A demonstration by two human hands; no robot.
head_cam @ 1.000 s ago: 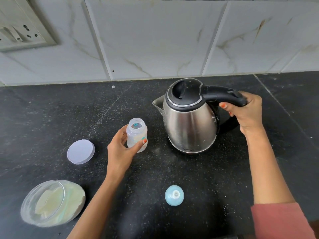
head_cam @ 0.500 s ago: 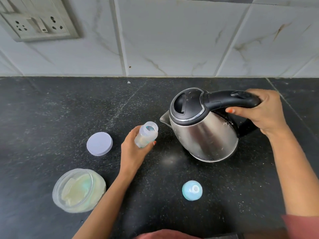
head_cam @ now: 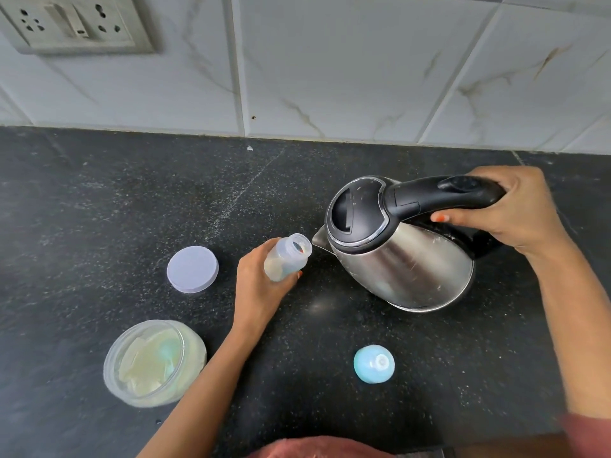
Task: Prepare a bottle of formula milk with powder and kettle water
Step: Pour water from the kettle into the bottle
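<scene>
Black stone counter [head_cam: 99, 209] fills the lower two thirds of the frame, backed by a white marbled tile wall [head_cam: 347, 67].

1. Bottle [head_cam: 287, 257]: located at centre frame, slightly left. It is uncapped and tilted, with the open mouth pointing up and to the right. Pale contents sit in the lower body (powder or liquid cannot be told).
2. Left hand [head_cam: 258, 285]: fingers and thumb are wrapped around the lower body of the bottle. The forearm enters from the bottom edge of the frame.
3. Kettle [head_cam: 406, 269]: steel body with black lid, right of centre, tipped to the left. The spout [head_cam: 319, 241] sits just beside the bottle mouth; contact between the two cannot be confirmed. Whether the base edge rests on the counter cannot be told.
4. Right hand [head_cam: 509, 213]: clamped around the black handle [head_cam: 439, 195] at the right of the frame, thumb underneath.
5. Lid [head_cam: 192, 269]: flat lilac disc lying on the counter, left of the left hand, apart from it.
6. Jar [head_cam: 153, 363]: clear, open, at lower left, holding pale yellow powder. It stands below the lid and apart from it.
7. Teat cap [head_cam: 374, 363]: blue dome on the counter, lower centre, below the kettle and well apart.
8. Socket [head_cam: 76, 23]: switch plate on the wall, upper left corner.
9. Sleeve [head_cam: 317, 447]: reddish fabric along the bottom edge.
</scene>
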